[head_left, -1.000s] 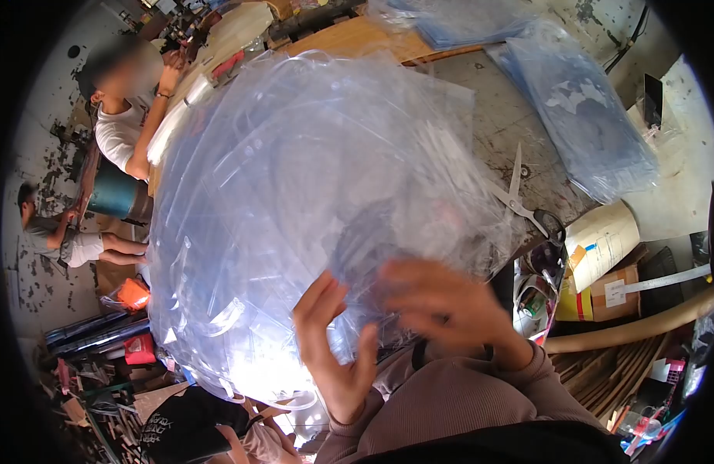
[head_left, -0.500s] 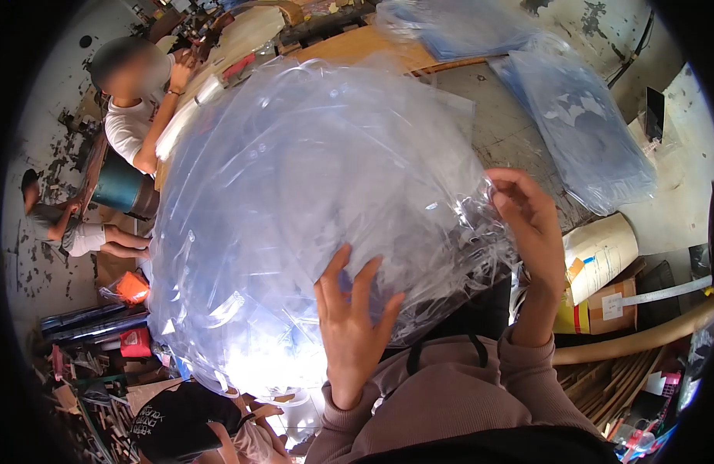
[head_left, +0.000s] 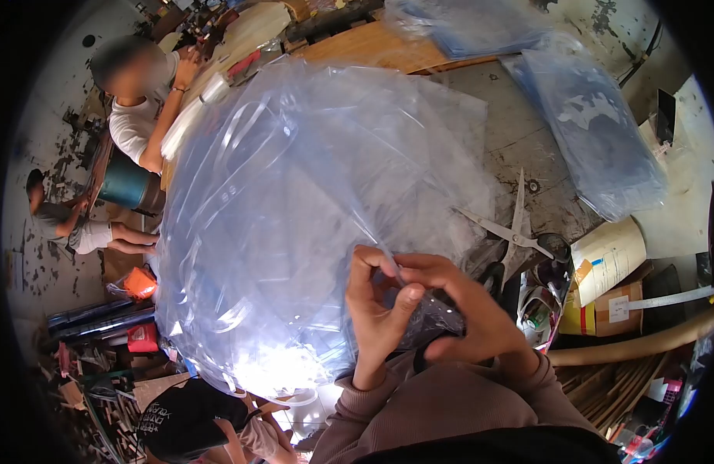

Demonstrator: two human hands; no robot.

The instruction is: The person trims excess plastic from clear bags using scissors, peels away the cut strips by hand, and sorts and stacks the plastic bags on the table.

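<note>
A large heap of clear plastic sheeting [head_left: 280, 193] spreads over the table in front of me. Close to my body, my left hand [head_left: 380, 313] is closed on a gathered fold of it, thumb and fingers pinching. My right hand [head_left: 473, 309] meets the left at that fold, its fingertips on the plastic and its thumb lower down, partly apart. Creases run from the pinch up across the sheet. Right of my hands lies a pair of large scissors [head_left: 514, 238], blades spread and dark handles toward me.
Flat stacked plastic sheets [head_left: 597, 131] lie at the right on the worktop [head_left: 519, 147]. A cardboard box [head_left: 608, 309] and a curved tan tube [head_left: 643, 339] are at lower right. One person [head_left: 136, 116] sits at far left; another in a black cap [head_left: 183, 421] is at the bottom left.
My hands have come together, the right moving left and down from the sheet's right edge. The plastic is drawn into a fold between them, and the scissors are now uncovered.
</note>
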